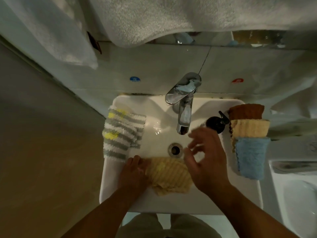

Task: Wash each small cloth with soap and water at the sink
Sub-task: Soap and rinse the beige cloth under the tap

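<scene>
A pale yellow ribbed cloth (169, 176) lies in the white sink (154, 107) near its front edge. My left hand (133, 174) grips the cloth's left side. My right hand (205, 157) hovers over the basin right of the drain (175, 149), fingers spread and slightly blurred, holding nothing. A chrome tap (184, 107) stands at the back; no stream of water shows. A black soap pump bottle (217, 123) sits just behind my right hand. On the right rim lie a brown cloth (246, 111), a tan cloth (250, 128) and a blue cloth (251, 156).
Grey-and-white striped cloths with yellow patches (122, 133) are draped over the sink's left rim. White towels (149, 19) hang above the tap. A second white basin (295, 194) is at the right. A tiled wall (154, 69) stands behind the sink.
</scene>
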Available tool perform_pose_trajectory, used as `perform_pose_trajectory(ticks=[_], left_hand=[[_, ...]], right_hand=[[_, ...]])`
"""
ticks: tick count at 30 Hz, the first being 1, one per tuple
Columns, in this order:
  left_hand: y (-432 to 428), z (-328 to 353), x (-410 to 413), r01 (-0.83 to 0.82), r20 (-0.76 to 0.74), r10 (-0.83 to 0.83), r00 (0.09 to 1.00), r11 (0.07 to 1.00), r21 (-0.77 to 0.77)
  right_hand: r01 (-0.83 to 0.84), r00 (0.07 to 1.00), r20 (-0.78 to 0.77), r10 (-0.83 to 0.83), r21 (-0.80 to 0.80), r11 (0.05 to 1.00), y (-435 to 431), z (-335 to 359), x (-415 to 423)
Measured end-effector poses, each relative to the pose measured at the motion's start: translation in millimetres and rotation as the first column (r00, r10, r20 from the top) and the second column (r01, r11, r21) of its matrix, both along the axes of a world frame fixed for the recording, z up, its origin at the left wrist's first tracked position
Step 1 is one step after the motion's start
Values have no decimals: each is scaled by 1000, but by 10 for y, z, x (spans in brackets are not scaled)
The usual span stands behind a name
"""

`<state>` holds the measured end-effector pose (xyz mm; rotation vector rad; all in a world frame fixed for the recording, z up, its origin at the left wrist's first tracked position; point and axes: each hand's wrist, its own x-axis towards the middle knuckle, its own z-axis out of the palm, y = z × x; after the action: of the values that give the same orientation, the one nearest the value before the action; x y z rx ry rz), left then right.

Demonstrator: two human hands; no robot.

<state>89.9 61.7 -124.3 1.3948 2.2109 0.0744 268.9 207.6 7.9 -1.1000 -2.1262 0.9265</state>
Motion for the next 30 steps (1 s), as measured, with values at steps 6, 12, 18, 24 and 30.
perform_pose_trajectory(ticks=[6,12,18,24,30], left_hand=[[252,-84,-93,69,-71,-69,995,998,-1],[481,-93,-152,30,-96,-35,995,998,-48],[419,-157,-200,80,-90,-86,992,995,-68],[374,-157,-190,56,-102,-58,993,998,-28],[401,-27,-135,-13,-53,14,998,1000,23]], right_hand=[[364,894,375,-246,-285,887,-96,-1043,632],[579,815,182,-551,-309,754,643,-1189,266],[604,786,99,-611,-340,721,1023,-1218,107],[228,935,319,-154,-208,951,736,-957,392],[-120,957,184,223,-448,886,113,-711,437]])
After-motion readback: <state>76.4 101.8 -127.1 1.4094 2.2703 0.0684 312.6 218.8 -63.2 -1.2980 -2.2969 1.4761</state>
